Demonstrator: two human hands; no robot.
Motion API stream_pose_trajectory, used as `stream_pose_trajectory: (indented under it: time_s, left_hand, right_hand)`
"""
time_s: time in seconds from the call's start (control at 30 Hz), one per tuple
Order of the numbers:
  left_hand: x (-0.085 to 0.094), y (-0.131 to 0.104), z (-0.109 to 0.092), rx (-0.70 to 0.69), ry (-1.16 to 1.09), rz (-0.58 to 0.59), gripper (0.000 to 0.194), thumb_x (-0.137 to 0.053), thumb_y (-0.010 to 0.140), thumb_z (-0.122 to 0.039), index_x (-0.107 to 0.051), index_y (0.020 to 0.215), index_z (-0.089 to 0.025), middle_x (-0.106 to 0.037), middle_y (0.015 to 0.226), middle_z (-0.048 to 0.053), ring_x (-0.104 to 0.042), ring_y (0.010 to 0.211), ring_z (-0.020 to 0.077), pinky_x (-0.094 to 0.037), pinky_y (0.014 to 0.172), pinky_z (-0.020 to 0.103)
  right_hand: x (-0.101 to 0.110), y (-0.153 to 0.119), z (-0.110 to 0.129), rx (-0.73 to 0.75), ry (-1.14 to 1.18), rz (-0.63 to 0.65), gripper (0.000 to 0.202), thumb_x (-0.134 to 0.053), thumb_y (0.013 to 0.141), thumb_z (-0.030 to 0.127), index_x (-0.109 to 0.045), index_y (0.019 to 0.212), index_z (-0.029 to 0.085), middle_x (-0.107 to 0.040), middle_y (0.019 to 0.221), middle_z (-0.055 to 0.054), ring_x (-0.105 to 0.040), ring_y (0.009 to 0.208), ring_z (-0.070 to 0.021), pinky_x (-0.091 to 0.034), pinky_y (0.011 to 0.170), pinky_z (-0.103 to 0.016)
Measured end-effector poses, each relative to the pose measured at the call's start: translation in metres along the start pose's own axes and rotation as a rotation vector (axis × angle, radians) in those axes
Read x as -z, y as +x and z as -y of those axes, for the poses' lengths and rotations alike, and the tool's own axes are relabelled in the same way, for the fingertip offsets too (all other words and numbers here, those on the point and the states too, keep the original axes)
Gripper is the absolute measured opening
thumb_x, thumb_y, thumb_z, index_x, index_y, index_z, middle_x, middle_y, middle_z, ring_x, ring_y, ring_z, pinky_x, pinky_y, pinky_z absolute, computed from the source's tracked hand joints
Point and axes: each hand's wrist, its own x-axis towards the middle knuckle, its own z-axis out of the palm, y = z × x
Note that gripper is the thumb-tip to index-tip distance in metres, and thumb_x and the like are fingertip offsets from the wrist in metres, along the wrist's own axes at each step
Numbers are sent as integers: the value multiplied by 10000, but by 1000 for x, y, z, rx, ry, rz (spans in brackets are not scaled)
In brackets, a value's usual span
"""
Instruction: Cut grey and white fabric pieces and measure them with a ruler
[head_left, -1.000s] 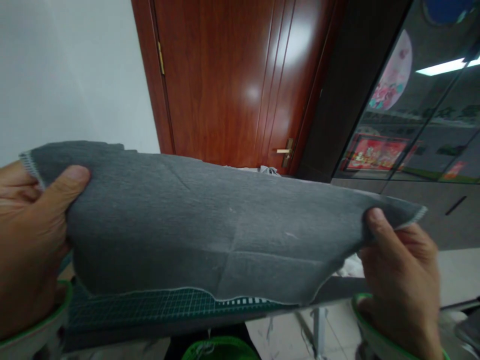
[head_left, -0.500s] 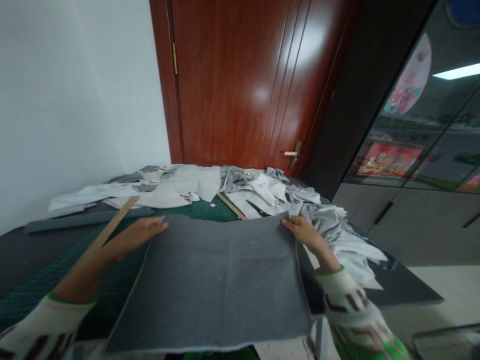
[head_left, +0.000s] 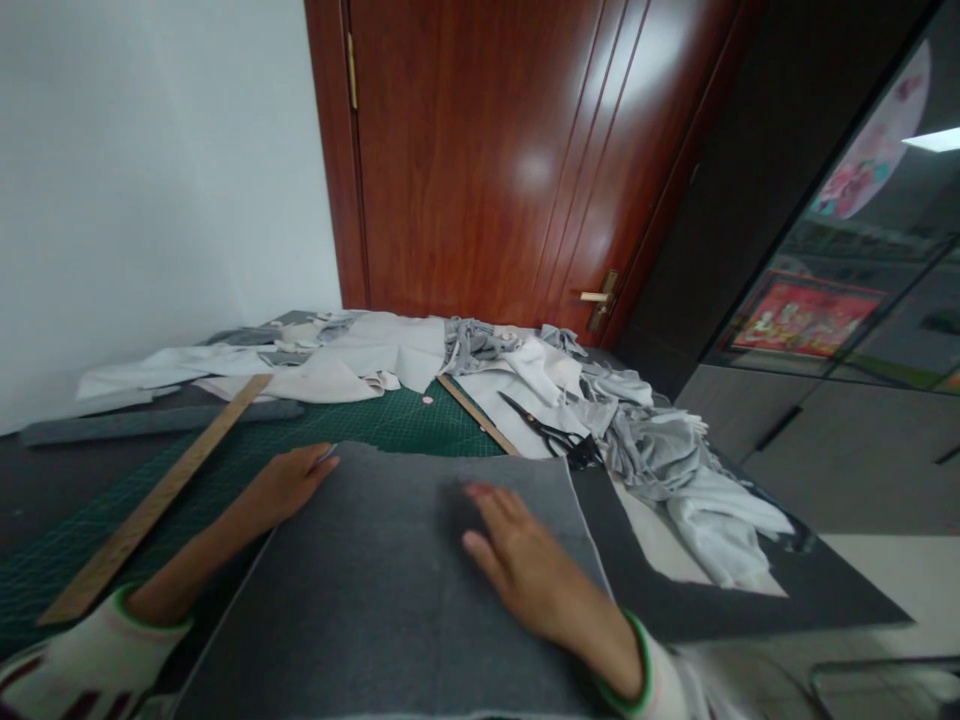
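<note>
A grey fabric piece [head_left: 390, 580] with pale edges lies over the near part of the green cutting mat [head_left: 375, 425]. At its far left corner, my left hand [head_left: 296, 480] pinches the cloth between thumb and fingers. My right hand [head_left: 517, 560] is over the fabric's right half, palm down with fingers apart; whether it presses on the cloth or hovers just above, I cannot tell. Black-handled scissors [head_left: 551, 430] rest beyond the fabric's far right corner. A long wooden ruler [head_left: 161, 500] slants across the mat beside my left forearm.
A second wooden strip [head_left: 476, 415] lies on the mat past the fabric. White cloth pieces [head_left: 375, 350] spread along the back, and crumpled grey and white scraps [head_left: 652, 440] pile on the right. A rolled grey cloth [head_left: 157, 425] is at left. The table edge [head_left: 840, 628] runs at right.
My right hand has let go of the far right corner and moved left and down over the cloth, fingers spread. The fabric now lies lower, uncovering the scissors; my left hand keeps its corner.
</note>
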Motion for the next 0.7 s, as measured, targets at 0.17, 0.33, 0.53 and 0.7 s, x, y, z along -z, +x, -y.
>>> stream_pose_trajectory:
  time_s: [0.17, 0.33, 0.53, 0.7]
  left_hand:
    - [0, -1, 6, 10, 87, 43, 525, -252, 862, -362, -599, 1138, -80, -654, 1222, 209, -602, 1172, 320, -410, 1038, 410]
    - [5, -3, 9, 9, 105, 70, 529, -236, 862, -367, -596, 1121, -78, -649, 1225, 213, -610, 1157, 311, -427, 1020, 401]
    - [7, -2, 8, 0, 79, 72, 418, -240, 863, -355, -595, 931, -146, -698, 1038, 190, -660, 1013, 304, -465, 936, 396]
    - [9, 2, 18, 6, 76, 53, 336, -280, 823, -376, -560, 844, -192, -703, 984, 165, -666, 966, 299, -470, 911, 383]
  right_hand:
    - [-18, -12, 10, 244, 54, 326, 644, -277, 980, 578, -216, 1526, 242, -208, 1607, -35, -120, 1490, -209, -79, 1212, -514]
    - [10, -17, -54, -322, -376, 151, 554, -394, 993, 383, -333, 1485, 135, -310, 1556, -141, -289, 1434, -333, -236, 1150, -618]
    - [13, -26, -34, -255, -308, 38, 544, -327, 1006, 344, -314, 1489, 94, -332, 1554, -129, -265, 1452, -264, -246, 1185, -526]
    - [-15, -4, 0, 134, -39, 195, 644, -277, 994, 530, -230, 1524, 168, -204, 1604, -76, -128, 1487, -231, -193, 1202, -508]
